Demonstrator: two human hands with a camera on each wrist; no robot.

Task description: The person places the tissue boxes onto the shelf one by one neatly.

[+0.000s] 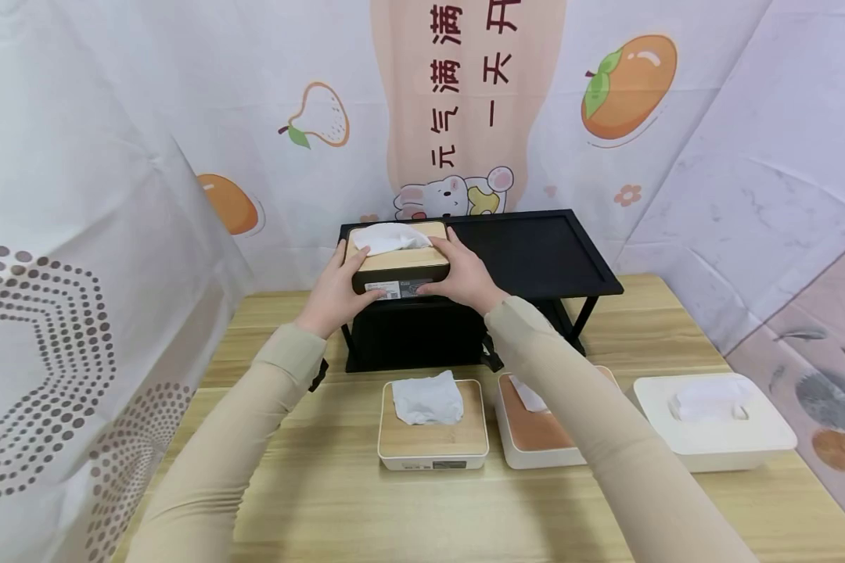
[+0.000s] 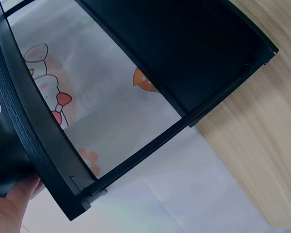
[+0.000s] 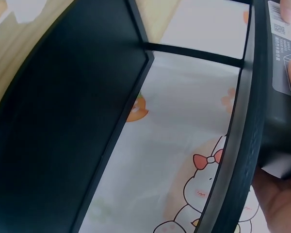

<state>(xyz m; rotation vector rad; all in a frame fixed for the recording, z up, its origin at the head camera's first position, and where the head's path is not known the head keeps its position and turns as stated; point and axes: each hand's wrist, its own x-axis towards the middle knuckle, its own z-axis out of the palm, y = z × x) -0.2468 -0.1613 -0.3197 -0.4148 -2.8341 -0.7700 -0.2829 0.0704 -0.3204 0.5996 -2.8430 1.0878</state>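
Observation:
My left hand (image 1: 332, 295) and right hand (image 1: 466, 275) grip a black tissue box (image 1: 387, 264) from its two sides. Its lid is pale wood, with a white tissue (image 1: 387, 237) lying out across the top. Both thumbs lie over the labelled front face. The box is at the left part of the upper tier of a black two-tier rack (image 1: 535, 254). Seen from the right wrist, the box's dark side (image 3: 281, 116) is right beside the rack's edge. In the left wrist view, only part of the left hand (image 2: 14, 206) shows at the box's underside.
On the wooden table (image 1: 338, 485), a white tissue box with a wooden lid (image 1: 433, 442) stands before the rack. Another with a brown lid (image 1: 542, 430) is partly hidden by the right sleeve. An all-white tissue box (image 1: 725, 438) stands at the right. Printed cloth (image 1: 253, 78) hangs behind.

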